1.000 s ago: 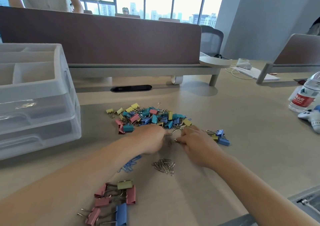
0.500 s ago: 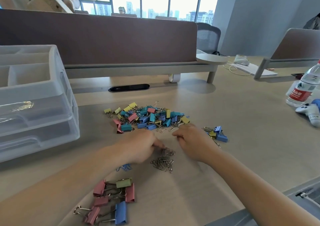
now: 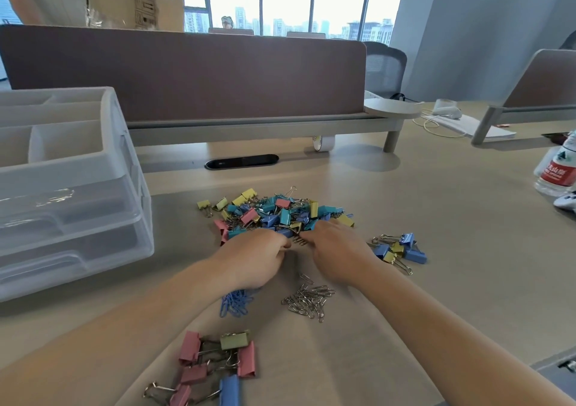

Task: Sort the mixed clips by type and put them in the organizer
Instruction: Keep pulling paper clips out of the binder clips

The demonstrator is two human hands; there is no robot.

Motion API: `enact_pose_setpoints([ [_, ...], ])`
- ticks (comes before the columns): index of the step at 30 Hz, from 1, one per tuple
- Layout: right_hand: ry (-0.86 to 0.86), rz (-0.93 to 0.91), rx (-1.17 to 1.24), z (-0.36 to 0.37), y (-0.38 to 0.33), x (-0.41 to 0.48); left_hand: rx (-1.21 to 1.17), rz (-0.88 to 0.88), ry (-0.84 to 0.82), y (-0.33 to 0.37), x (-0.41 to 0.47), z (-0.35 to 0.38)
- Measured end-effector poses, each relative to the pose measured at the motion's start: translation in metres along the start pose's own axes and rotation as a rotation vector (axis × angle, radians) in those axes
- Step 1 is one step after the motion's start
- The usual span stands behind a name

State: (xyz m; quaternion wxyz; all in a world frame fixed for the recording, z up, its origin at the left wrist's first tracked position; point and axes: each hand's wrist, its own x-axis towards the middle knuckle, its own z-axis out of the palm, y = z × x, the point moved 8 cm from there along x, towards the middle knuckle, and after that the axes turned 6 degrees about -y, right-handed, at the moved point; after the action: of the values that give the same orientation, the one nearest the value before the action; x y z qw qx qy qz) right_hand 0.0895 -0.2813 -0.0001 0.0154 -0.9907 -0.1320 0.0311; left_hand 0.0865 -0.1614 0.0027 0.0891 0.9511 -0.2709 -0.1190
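A mixed pile [image 3: 274, 209] of small coloured binder clips and paper clips lies mid-desk. My left hand [image 3: 255, 259] and my right hand [image 3: 336, 250] meet at its near edge. The left thumb and fingertips pinch a few silver paper clips [image 3: 298, 240] lying between the two hands. The right hand's fingers curl down into the pile, and their tips are hidden. Sorted heaps lie nearer me: silver paper clips [image 3: 308, 301], blue paper clips [image 3: 237, 301], large binder clips [image 3: 218, 362], and medium binder clips [image 3: 402, 250] to the right. The clear drawer organizer [image 3: 71, 169] stands at the left.
A brown desk divider [image 3: 187, 72] runs behind the pile, with a black cable port [image 3: 241, 161] and a tape roll [image 3: 322, 142] below it. A water bottle [image 3: 558, 169] and a white game controller [image 3: 567, 201] sit at the right edge.
Both hands drew back to the silver paper clip heap half a second ago and have now moved forward again to the near edge of the mixed pile.
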Motion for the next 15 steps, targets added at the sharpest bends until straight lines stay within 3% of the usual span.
enact_pose_setpoints([
  [7, 0.013, -0.04, 0.007, 0.001, -0.001, -0.004, 0.027, 0.013, -0.042, -0.002, 0.009, 0.006],
  [15, -0.09, -0.108, 0.026, 0.004, 0.0, -0.032, 0.037, 0.033, -0.012, 0.003, 0.009, 0.011],
])
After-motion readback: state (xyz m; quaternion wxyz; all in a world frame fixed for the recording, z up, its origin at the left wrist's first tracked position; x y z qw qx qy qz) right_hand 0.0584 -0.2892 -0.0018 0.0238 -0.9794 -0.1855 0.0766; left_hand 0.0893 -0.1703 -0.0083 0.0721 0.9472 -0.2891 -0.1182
